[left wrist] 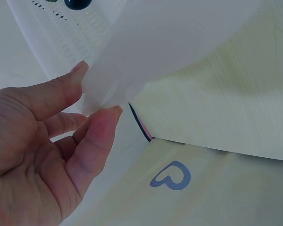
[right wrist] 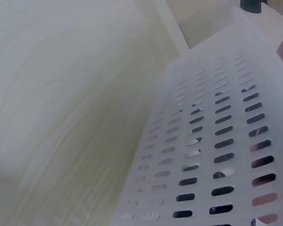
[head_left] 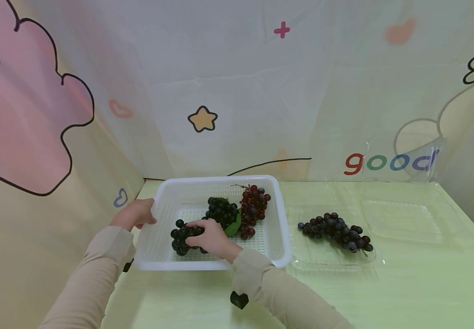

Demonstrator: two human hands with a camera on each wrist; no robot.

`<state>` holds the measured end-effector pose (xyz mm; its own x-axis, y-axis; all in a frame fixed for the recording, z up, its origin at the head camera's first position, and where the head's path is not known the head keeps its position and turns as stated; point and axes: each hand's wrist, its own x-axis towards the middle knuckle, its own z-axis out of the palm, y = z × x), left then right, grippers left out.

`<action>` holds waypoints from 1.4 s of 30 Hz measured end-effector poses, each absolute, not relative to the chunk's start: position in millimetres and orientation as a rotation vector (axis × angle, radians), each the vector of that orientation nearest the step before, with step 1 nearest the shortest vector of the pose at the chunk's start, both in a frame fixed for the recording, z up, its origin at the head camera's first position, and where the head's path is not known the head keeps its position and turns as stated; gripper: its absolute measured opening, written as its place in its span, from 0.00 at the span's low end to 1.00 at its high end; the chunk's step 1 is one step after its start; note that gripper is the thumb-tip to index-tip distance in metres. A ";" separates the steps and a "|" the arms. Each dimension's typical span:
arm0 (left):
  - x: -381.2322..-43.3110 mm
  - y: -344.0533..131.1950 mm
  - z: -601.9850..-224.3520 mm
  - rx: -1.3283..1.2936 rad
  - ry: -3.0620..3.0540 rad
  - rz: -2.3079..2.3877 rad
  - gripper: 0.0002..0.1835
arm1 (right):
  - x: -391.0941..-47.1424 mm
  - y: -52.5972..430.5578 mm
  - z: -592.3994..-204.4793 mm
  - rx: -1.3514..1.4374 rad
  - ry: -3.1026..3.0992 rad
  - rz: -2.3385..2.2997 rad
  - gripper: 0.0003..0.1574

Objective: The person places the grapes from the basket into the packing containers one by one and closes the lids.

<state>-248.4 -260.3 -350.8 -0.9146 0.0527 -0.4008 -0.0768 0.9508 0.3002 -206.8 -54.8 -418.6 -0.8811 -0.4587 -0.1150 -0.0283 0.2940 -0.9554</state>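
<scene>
On the pale table (head_left: 405, 297) I have the white basket (head_left: 187, 266), the left hand (head_left: 139, 213) pinching its rim. The right hand (head_left: 212, 238) curls thumb and fingers over a dark bunch (head_left: 180, 244) in the basket's near left part. A shallow grip could let it slip — or its grapes could snag the leafy bunch (head_left: 222, 212) just beyond. The dark bunch's underside is hidden; the basket wall blocks my right wrist view.

White basket (head_left: 187, 266). Dark-red grapes (head_left: 254, 208). Purple-black bunch (head_left: 335, 230). Half-covered cluster (head_left: 180, 242), perhaps blackish green. Pale-green tabletop (head_left: 426, 283). Black-outlined orange star (head_left: 202, 119).
</scene>
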 end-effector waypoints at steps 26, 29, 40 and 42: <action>-251.6 -260.9 -354.3 -0.009 2.690 0.424 0.28 | -208.6 -45.7 -416.8 -0.401 2.231 -1.742 0.26; -251.5 -261.1 -354.7 -0.008 2.691 0.431 0.26 | -208.0 -43.4 -414.6 -0.408 2.238 -1.748 0.26; -249.9 -261.4 -354.8 0.005 2.692 0.463 0.22 | -211.0 -30.7 -403.6 -0.440 2.253 -1.768 0.27; -249.8 -261.5 -355.1 0.003 2.692 0.457 0.23 | -212.0 -28.0 -402.3 -0.447 2.256 -1.777 0.27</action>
<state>-249.8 -261.5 -355.1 -0.9167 0.0692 -0.3936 -0.0647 0.9462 0.3170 -212.0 -28.0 -402.3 -0.9258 -0.3779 0.0044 -0.0928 0.2161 -0.9720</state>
